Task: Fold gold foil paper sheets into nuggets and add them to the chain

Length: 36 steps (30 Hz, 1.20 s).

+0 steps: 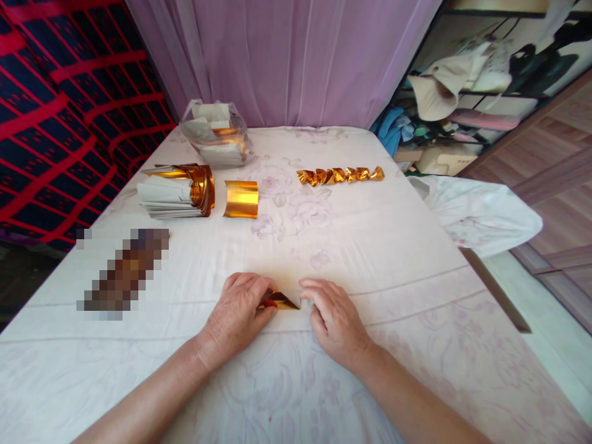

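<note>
Near the front of the table, my left hand (245, 304) pinches a piece of folded gold foil paper (285, 301) between thumb and fingers. The paper's right end comes to a slanted point, and its left end is hidden by the fingers. Just right of that point is my right hand (337, 317), fingers curved and apart, with nothing visible in them. Farther back lies a single curled gold sheet (242, 199), beside a fanned stack of gold and white sheets (178, 192). A row of small folded gold pieces (341, 176) lies at the back right.
A clear plastic bag (217, 134) of more sheets stands at the table's far left. A pixelated patch (127, 271) covers something on the left. Beyond the right edge are a white bag (485, 213) and shelves holding a hat (435, 95). A purple curtain (287, 61) hangs behind.
</note>
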### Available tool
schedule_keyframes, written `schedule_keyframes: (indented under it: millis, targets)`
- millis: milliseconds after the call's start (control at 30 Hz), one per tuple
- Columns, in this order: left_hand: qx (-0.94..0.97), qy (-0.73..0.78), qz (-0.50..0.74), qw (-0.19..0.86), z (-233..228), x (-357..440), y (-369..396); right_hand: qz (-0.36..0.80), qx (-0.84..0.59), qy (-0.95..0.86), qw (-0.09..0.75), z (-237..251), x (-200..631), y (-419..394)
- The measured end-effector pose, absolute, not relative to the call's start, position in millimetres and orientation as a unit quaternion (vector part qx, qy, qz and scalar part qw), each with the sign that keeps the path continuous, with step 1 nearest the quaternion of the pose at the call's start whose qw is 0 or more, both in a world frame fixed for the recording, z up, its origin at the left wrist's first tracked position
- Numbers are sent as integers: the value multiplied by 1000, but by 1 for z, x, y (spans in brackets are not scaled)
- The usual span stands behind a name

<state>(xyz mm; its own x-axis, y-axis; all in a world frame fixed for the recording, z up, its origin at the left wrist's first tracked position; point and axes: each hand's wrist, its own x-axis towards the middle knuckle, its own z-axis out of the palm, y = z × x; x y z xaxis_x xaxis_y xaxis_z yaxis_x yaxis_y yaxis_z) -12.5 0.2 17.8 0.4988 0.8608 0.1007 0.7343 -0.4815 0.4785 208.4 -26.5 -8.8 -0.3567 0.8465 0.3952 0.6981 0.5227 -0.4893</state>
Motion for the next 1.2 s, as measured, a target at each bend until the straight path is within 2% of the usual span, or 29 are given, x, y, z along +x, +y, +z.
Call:
schedule_keyframes:
  millis: [267, 533, 667, 933, 1067, 1200]
  targets:
    - [882, 412, 183, 139, 23, -7, 3, 127, -462, -821, 311, -11, 209, -25]
    - [911, 358, 183, 96, 12, -18, 4, 45, -441, -855, 268, -8, 210, -26]
    - [922, 341, 170, 73, 11, -25, 0, 20, -410, -869, 276, -7, 207, -27]
    - [910, 380, 164, 26, 15, -22, -18, 35, -388, -876, 284, -10, 206, -25]
    - [908, 378, 181, -18, 8, -21, -17, 24, -392, -879, 270, -9, 208, -24]
    - [911, 360, 199, -17, 5, -25, -15, -3, -372, -890, 263, -4, 205, -26]
